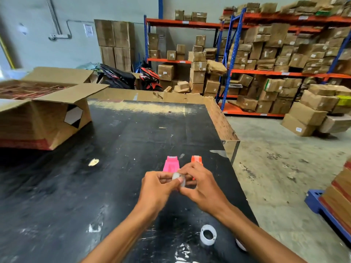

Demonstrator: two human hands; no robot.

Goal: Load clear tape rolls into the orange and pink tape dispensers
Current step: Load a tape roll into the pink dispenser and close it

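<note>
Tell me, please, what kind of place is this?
Probably a warehouse or stockroom: steel racks stacked with cardboard boxes, a bare concrete floor, and parked motorbikes by the wall.

A small clear tape roll [179,179] sits at frame centre, pinched between fingers. Just above it lie a pink dispenser [171,164] and an orange dispenser [197,160]. A second clear roll [208,234] rests flat, lower right.

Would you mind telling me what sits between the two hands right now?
In the head view, a clear tape roll sits between the left hand and right hand, pinched by fingertips of both.
</note>
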